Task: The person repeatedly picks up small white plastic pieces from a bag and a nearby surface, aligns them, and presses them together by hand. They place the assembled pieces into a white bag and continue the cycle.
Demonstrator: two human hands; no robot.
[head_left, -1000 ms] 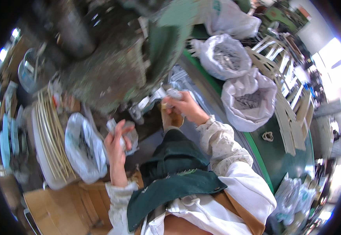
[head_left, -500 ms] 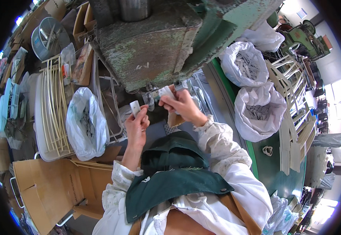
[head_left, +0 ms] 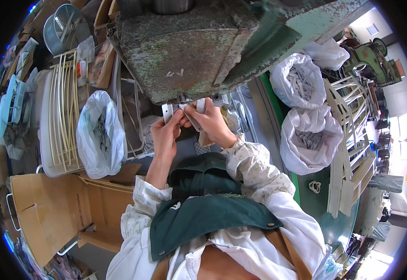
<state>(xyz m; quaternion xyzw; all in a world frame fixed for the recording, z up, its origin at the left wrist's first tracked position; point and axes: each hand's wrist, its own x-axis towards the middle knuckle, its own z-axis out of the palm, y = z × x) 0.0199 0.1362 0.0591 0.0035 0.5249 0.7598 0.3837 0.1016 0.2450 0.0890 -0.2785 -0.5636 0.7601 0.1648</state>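
My left hand (head_left: 165,135) is closed on a small flat whitish strip (head_left: 167,111) that stands up from its fingertips, with a small dark hole near the top. Beside it, my right hand (head_left: 212,123) is closed around small pale strips; one strip (head_left: 200,106) shows above its fingers. Another pale piece (head_left: 192,118) slants between the two hands, where the fingertips meet or nearly meet. Both hands are just below the head of a worn green press (head_left: 180,60). The head hides the upper part of the work spot.
To the left are a white bag (head_left: 84,140) with grey pieces, a bin (head_left: 45,140) of long pale strips and an open carton (head_left: 49,210). On the right, white bags (head_left: 301,156) of grey strips stand by pale slats (head_left: 341,172) on a green table (head_left: 313,205).
My left hand has moved up and right, closing the gap to my right hand. My right hand has shifted slightly down and left, and the view has tilted a little.
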